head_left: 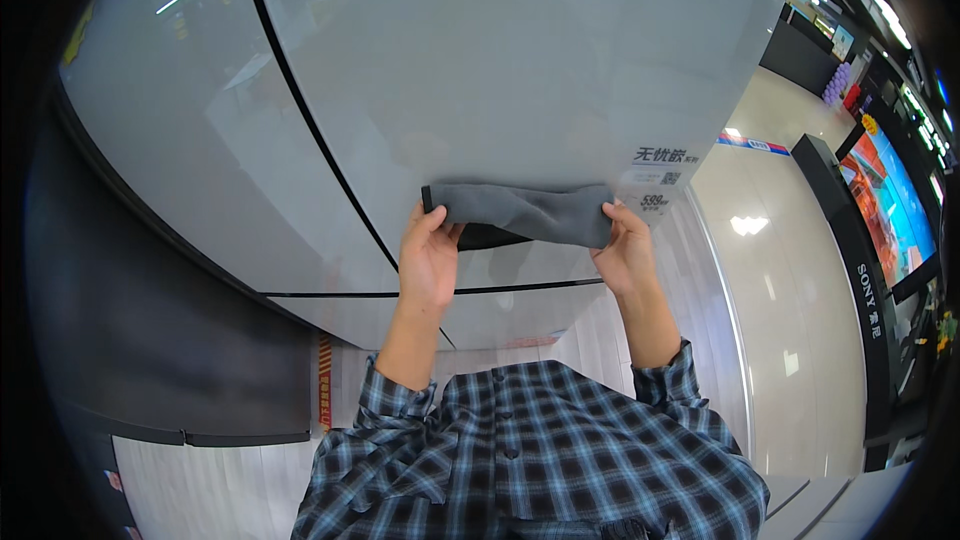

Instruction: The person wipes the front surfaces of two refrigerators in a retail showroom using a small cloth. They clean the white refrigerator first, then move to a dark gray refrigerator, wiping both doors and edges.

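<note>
A folded dark grey cloth (530, 210) is stretched sideways between my two hands, in front of a glossy pale grey refrigerator (480, 70). It has a narrow black strip at its left end, and a black part shows below its lower edge. My left hand (430, 255) pinches the left end, thumb on top. At the other end, my right hand (626, 245) grips the cloth with the thumb at the corner. The fingers behind the cloth are mostly hidden. Whether the cloth touches the refrigerator door I cannot tell.
Dark seams divide the refrigerator's doors. A dark cabinet panel (180, 340) stands to the left, with a red and yellow floor strip (325, 380) beside it. At the right, past a shiny tiled floor (780, 280), a lit television (890, 205) stands on a black display stand (850, 280).
</note>
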Motion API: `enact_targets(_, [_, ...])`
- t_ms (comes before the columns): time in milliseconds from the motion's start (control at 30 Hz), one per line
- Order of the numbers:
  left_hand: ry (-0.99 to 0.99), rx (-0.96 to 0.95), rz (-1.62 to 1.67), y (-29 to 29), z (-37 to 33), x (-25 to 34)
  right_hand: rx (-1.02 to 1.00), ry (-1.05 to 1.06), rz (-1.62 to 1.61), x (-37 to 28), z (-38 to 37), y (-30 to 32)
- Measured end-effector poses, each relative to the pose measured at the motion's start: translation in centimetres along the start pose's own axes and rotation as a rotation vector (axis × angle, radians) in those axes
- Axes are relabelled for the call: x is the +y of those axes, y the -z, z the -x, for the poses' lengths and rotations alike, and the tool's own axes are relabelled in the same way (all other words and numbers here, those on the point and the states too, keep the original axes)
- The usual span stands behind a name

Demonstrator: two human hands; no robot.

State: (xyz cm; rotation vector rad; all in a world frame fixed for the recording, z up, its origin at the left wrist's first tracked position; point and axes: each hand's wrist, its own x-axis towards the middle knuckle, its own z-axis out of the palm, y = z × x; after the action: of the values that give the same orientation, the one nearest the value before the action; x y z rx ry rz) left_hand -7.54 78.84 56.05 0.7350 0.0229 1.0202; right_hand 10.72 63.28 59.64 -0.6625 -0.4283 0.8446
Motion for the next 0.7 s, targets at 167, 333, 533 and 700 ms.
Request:
enact_targets(167, [-0.098,-0.107,-0.099,-2.3,-0.7,2.7,-0.104,0.155,0.073,-1.1,0.1,-2.0])
enact_targets(333, [-0.211,-0.204,-0.106,-3.6,-0.8,5.6,-0.181,0.299,0.154,-2.1,1.1,-5.6])
enact_targets(533, [-0.348,-0.353,-0.122,-5.0,-1.1,7.0,-0.331,0.542,0.277,-4.4,0.9,-7.7])
enact_targets(700, [-0.381,-0.540,-0.106,-6.1,-1.8,6.3,-0.401,0.664,0.292,-6.6,0.2,-7.0])
